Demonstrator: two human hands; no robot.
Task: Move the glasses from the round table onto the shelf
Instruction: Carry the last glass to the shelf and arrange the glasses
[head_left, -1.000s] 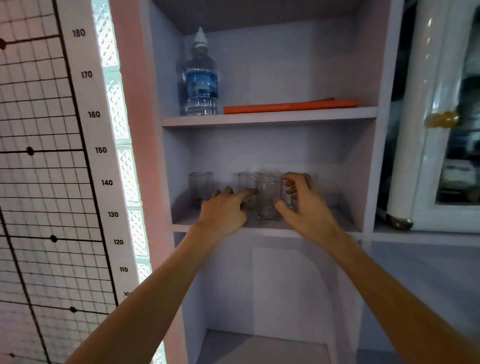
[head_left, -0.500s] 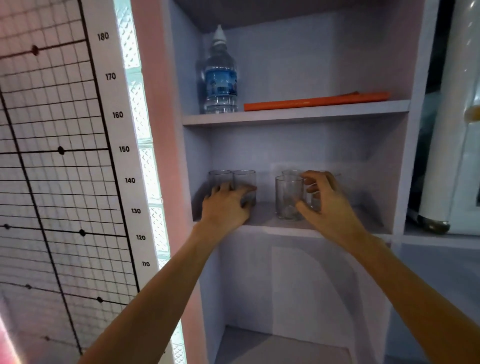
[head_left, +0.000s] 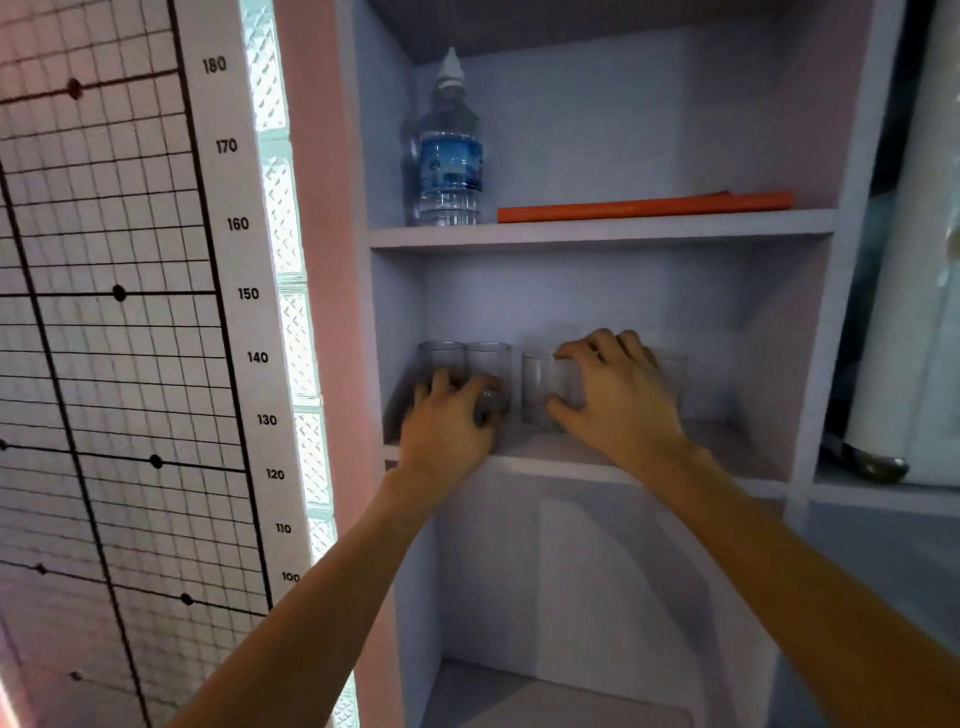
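Several clear glasses stand upright on the middle shelf (head_left: 727, 447) of a pale cupboard. Two glasses stand side by side at the left, one at the far left (head_left: 440, 358) and one just right of it (head_left: 489, 364). My left hand (head_left: 447, 426) wraps the lower part of that second glass. A third glass (head_left: 540, 389) stands in the middle, with my right hand (head_left: 618, 400) closed on its right side, fingers over the rim. Another glass (head_left: 672, 371) is partly hidden behind my right hand. The round table is out of view.
On the shelf above stand a water bottle (head_left: 451, 150) and a flat orange item (head_left: 644, 205). A height chart with a grid (head_left: 119, 312) covers the wall at left. A white cabinet door (head_left: 904, 312) hangs at right. A lower compartment (head_left: 545, 691) opens below.
My right hand has pushed the middle glass left, close to the left pair, and now covers its rim. My left hand stays on the second glass. The camera has shifted slightly.
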